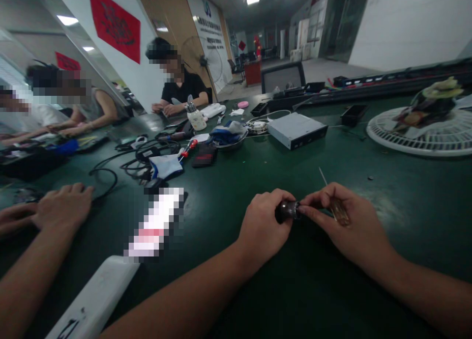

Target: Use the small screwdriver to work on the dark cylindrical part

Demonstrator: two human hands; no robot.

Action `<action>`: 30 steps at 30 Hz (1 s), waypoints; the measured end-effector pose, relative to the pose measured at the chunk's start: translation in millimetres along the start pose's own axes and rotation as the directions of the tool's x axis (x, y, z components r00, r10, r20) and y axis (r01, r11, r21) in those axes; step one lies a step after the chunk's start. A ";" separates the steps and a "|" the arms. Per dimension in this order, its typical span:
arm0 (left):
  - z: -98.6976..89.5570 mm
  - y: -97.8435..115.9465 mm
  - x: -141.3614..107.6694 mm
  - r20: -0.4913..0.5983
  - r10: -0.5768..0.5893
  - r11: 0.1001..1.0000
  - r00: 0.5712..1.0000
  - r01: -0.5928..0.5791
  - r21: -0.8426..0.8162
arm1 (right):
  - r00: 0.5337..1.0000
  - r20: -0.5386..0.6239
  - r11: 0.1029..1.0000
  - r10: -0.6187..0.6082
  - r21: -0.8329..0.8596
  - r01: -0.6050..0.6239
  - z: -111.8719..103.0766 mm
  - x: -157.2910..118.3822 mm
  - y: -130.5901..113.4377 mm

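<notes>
My left hand (263, 223) is closed around a small, shiny dark metal cylinder (289, 210), held just above the green table. Its right end sticks out between thumb and fingers. The thumb and forefinger of my right hand (348, 216) touch that end; whether they pinch a small part there is too fine to see. Tucked in the same hand is a screwdriver with a clear amber handle (339, 213), its thin shaft pointing up and away from the cylinder.
A co-worker's hand (64, 206) rests at the left, near a phone (157, 223) and a white case (98, 295). Beyond lie black cables (138, 155), a red-handled screwdriver (189, 148), a disc drive (297, 129) and a white fan grille (424, 145). Several people sit across the green table (228, 186).
</notes>
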State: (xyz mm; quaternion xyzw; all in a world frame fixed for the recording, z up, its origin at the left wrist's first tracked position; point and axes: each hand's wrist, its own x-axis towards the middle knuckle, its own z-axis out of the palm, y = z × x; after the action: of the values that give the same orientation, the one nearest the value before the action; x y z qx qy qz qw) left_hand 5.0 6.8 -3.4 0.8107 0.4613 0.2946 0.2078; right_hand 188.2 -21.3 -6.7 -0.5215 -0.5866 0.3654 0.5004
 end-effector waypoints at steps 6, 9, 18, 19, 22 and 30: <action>-0.3 -0.1 0.5 0.029 0.061 0.998 0.998 -0.061 0.012 | 1.000 0.022 0.997 0.003 -0.081 -0.002 0.4 -0.5 0.2; -0.5 1.1 0.0 0.029 0.093 0.996 0.995 -0.093 -0.006 | 1.000 0.004 0.992 0.004 -0.128 -0.003 1.3 1.0 3.4; 1.1 2.2 -1.8 -0.123 -0.079 0.995 0.989 0.071 -0.068 | 0.994 -0.085 0.992 -0.063 0.101 0.071 0.2 -1.1 4.1; 1.1 1.7 -1.6 -0.134 -0.105 0.992 0.985 0.095 -0.079 | 0.993 -0.088 0.989 -0.082 0.115 0.092 -1.0 -2.4 3.4; 1.5 -0.1 -1.1 -0.159 -0.167 0.983 0.973 0.153 -0.097 | 0.979 -0.101 0.969 -0.178 0.155 0.192 -4.1 -5.7 2.0; 1.7 -1.5 -0.9 -0.122 -0.100 0.993 0.987 0.093 -0.069 | 0.973 0.016 0.966 -0.231 0.121 0.228 -4.4 -6.2 0.4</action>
State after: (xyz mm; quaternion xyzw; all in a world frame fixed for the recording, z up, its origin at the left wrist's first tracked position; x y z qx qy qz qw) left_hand 4.9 6.6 -5.8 0.7604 0.5027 0.3489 0.2178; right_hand 192.3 -27.7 -7.3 -0.4140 -0.6279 0.3468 0.5604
